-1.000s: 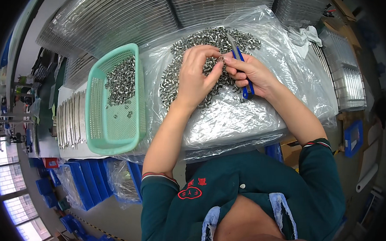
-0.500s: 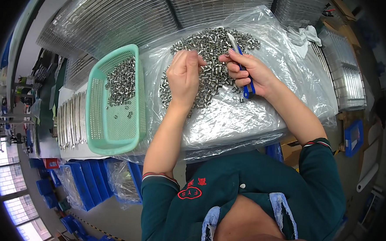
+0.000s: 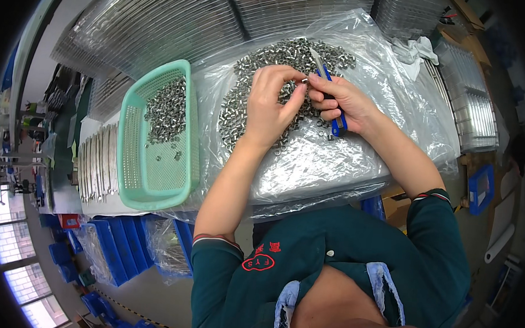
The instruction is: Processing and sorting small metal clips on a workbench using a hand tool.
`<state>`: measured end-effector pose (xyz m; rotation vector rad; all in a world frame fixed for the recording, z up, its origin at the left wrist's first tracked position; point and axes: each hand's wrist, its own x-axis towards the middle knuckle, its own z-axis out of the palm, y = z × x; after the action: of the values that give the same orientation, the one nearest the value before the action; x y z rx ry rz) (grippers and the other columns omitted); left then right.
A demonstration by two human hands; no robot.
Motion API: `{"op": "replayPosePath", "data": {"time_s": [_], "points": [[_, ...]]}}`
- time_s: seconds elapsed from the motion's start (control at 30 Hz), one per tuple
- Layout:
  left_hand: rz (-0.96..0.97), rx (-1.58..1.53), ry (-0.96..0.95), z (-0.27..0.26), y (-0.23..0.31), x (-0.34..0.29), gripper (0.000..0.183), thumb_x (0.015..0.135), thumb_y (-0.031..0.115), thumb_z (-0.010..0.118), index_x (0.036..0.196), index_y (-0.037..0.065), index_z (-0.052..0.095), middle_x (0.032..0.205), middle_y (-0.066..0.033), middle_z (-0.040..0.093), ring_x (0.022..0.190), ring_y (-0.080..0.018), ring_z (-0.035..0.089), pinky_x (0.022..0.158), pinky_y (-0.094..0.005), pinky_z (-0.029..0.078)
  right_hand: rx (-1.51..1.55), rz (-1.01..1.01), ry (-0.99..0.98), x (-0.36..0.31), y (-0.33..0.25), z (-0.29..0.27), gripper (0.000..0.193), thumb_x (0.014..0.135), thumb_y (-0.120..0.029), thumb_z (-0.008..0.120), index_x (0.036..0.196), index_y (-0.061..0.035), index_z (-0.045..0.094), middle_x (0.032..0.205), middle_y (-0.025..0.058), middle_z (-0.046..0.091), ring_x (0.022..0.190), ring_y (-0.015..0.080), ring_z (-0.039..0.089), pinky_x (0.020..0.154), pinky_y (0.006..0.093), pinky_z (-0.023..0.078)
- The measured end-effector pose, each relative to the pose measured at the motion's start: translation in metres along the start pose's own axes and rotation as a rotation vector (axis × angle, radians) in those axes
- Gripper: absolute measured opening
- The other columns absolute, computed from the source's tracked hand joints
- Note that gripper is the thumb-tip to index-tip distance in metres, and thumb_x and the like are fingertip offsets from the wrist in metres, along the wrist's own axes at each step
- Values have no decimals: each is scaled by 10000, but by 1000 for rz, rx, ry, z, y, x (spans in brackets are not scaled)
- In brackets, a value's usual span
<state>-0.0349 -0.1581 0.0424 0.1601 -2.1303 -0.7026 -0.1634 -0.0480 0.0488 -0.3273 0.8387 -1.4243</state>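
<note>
My right hand (image 3: 351, 104) is wrapped round a blue utility knife (image 3: 338, 126), its blade pointing away from me. A small metal ring (image 3: 305, 81) sits at the tips of my left hand (image 3: 271, 105), between thumb and forefinger. The right thumb and forefinger come right up to that ring; whether they also grip it is hard to tell. Beneath both hands, a heap of short shiny metal rings (image 3: 241, 112) spreads over clear plastic sheeting (image 3: 309, 172). The left hand hides part of the heap.
Left of the heap stands a green plastic basket (image 3: 153, 203) holding a smaller pile of rings (image 3: 165, 114). Metal strips (image 3: 98, 164) lie beyond it. Stacked clear trays (image 3: 151, 27) line the back. A white cloth (image 3: 414, 50) and more trays (image 3: 471, 98) are at the right.
My left hand has moved right to meet the right hand, its thumb and forefinger now around a ring. The right hand with the knife has barely moved.
</note>
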Motion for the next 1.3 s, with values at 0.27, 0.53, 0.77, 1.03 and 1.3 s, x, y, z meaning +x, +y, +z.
{"op": "replayPosePath", "data": {"time_s": [0.27, 0.53, 0.77, 1.03, 1.3], "points": [[-74, -50, 10, -1, 1, -1, 143, 752, 57, 639, 888, 25, 604, 911, -77, 582, 838, -174, 548, 725, -269, 438, -5, 2, 8, 0, 0, -1, 154, 854, -227, 579, 806, -100, 506, 653, -52, 492, 448, -29, 365, 338, 113, 269], [-112, 14, -39, -3, 6, 1, 157, 751, 58, 639, 907, 68, 641, 938, -70, 589, 887, -207, 543, 793, -308, 421, -4, 4, 5, 1, 0, -2, 140, 859, -216, 571, 816, -100, 504, 659, -51, 494, 453, -31, 368, 341, 112, 272], [-35, 40, -30, -1, 4, 1, 181, 746, 44, 643, 926, 60, 628, 933, -72, 586, 882, -204, 551, 766, -302, 437, 18, -25, 18, 0, 1, -2, 118, 866, -183, 554, 925, -98, 497, 680, -40, 495, 460, -29, 369, 348, 108, 280], [-79, -27, 5, -1, 3, 0, 175, 743, 59, 660, 913, 41, 619, 919, -73, 589, 849, -180, 558, 718, -275, 451, -58, -57, 58, -1, -1, 0, 148, 867, -181, 552, 965, -86, 494, 669, -37, 491, 461, -26, 370, 353, 106, 283], [0, 31, 15, -1, 3, 1, 186, 724, 69, 676, 901, 46, 621, 906, -76, 590, 825, -193, 559, 705, -283, 453, -52, -30, 17, -1, 0, -1, 158, 862, -228, 566, 880, -77, 521, 667, -46, 486, 464, -24, 368, 354, 109, 282]]}}
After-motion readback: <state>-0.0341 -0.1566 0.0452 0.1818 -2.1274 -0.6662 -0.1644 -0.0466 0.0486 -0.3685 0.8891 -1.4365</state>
